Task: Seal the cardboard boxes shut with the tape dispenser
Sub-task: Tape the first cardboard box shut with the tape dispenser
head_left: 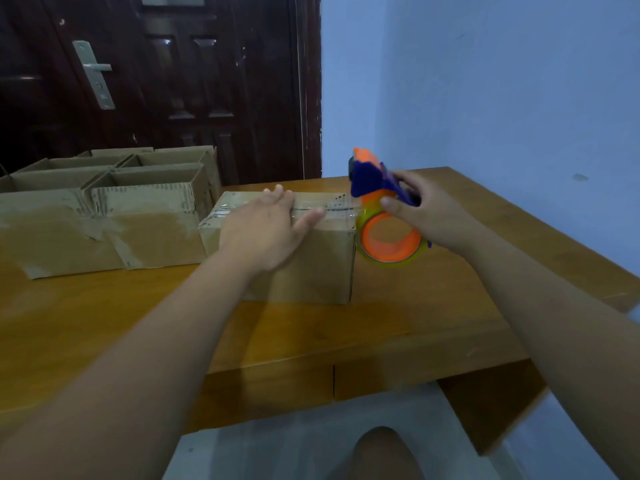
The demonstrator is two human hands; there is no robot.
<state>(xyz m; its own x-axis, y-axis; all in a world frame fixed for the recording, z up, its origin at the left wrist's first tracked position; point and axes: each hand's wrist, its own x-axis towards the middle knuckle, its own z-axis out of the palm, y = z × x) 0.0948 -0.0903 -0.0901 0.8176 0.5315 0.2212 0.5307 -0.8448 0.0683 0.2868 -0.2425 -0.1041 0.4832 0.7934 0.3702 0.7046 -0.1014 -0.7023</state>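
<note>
As left hand (pixel 266 233) presses box (pixel 311 271), dispenser (pixel 365 181) hovers

We note the tape dispenser (pixel 372 178): blue body, orange parts. Its roll (pixel 391 242) shows an orange core under yellowish clear tape. The near box (pixel 311 265) is plain tan; the left boxes (pixel 156 174) match. Table (pixel 346 327): honey-brown wood grain. Far door (pixel 190 81): dark reddish-brown, with a silver handle (pixel 93 74). Wall (pixel 485 81): pale blue.

My left hand (pixel 265 230) covers part of the taped seam of the box (pixel 311 271); my right hand (pixel 427 211) hides the handle of the dispenser (pixel 367 178). The left edge cuts off the open boxes (pixel 104 237). My knee (pixel 381 452), at the bottom, is blurred.
</note>
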